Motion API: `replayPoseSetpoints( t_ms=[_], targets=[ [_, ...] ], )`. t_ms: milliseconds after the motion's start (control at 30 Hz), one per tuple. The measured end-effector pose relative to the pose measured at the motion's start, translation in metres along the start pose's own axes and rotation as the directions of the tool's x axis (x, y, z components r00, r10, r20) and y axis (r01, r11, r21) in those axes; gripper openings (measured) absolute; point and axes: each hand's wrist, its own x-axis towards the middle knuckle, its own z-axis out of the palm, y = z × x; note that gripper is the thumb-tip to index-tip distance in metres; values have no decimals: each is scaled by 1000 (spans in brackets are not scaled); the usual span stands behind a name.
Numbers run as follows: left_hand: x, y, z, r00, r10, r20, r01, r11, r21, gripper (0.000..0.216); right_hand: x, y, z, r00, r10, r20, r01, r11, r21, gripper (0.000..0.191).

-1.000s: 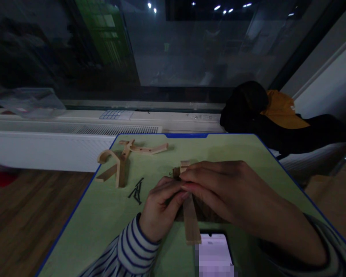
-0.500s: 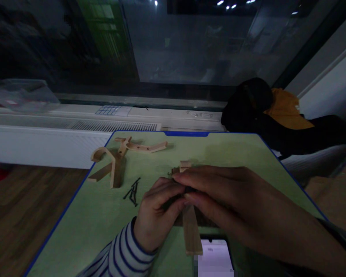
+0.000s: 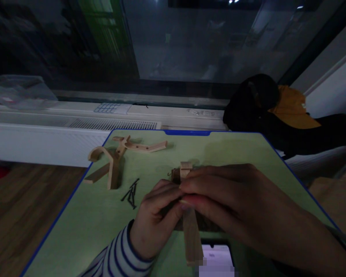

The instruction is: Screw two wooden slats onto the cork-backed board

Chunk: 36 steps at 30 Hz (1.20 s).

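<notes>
Where loose wood lies, by a clock centred on the hands: pale wooden hooked piece with splayed legs (image 3: 113, 175) at ten, pale bent wooden piece with dark holes (image 3: 146, 148) at eleven; their arrangement matches a second ago, so the work seems not to draw on them yet.
Screws: slender dark metal screw-like pieces (image 3: 130, 190) heaped at nine, unchanged, apart from the fingers.
Left hand: bare left hand (image 3: 158, 217), fingers curled, thumb against the strip; barely shifted.
Brown piece: dark brown wooden piece (image 3: 175, 176), showing at eleven, mostly covered.
Strip: pale, flat, straight-edged wooden strip (image 3: 192, 236) mid-surface, running twelve to six; far end squared, middle hidden.
Phone: black-framed phone with lit screen (image 3: 217, 254) at five, beside the strip's near end.
Right hand: bare right hand (image 3: 233, 194); its fingertips have drawn back slightly, baring more brown piece. Both hands are together over the strip; what they pinch, I cannot tell. Likely close work at one spot.
Surface: pale green, blue-edged surface (image 3: 233, 148) beneath.
</notes>
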Motion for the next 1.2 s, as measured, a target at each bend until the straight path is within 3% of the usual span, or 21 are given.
replayPoseSetpoints(
  t_ms=[167, 333, 467, 667, 800, 900, 1200],
  targets=[
    [0, 0, 2, 994, 30, -107, -25, 998, 53, 16, 0, 1, 1, 1000, 7, 30, -7, 1000, 25, 19],
    [1, 2, 1, 994, 29, -103, -20, 996, 82, 5, 0, 1, 1, 999, 36, 41, -41, 991, 125, 29],
    [0, 1, -1, 998, 13, -57, -9, 998, 62, 9, 2, 0, -2, 998, -4, 64, -8, 984, 180, 23],
    [1, -1, -1, 1000, -4, 18, 4, 1000, 6, 15, 2, 2, -4, 992, 28, 122, -42, 993, 112, 20],
    [2, 1, -1, 999, -8, -31, 8, 1000, -21, 5, 3, 4, -3, 995, -2, 102, -9, 994, 107, 20],
    [2, 1, 0, 997, -5, -77, 2, 999, -32, 13, 4, 5, -2, 997, -13, 82, 5, 995, 101, 21],
    [2, -2, -1, 992, 39, -121, -38, 999, 11, 7, 3, 4, -2, 997, 14, 82, -24, 992, 123, 22]
  ],
)
